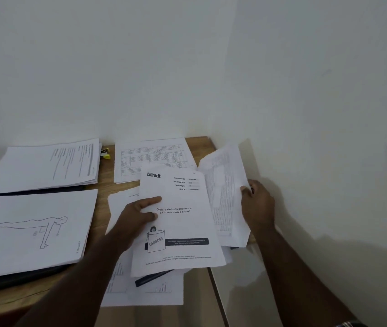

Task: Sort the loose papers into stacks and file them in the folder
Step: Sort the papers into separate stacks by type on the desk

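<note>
A wooden desk (104,204) sits in a white-walled corner. Left of the blinkit sheet (178,223), two sorted stacks lie on the open dark folder (18,283); a third stack lies behind the sheet. The left hand (138,214) pinches that sheet; right of it, the right hand (257,206) grips a tabled page (225,197). Loose papers (140,289) underneath remain unsorted.

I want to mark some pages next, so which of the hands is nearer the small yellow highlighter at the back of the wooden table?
Left. The left hand lies right of and below the small yellow highlighter; the right hand is farther right.
</note>
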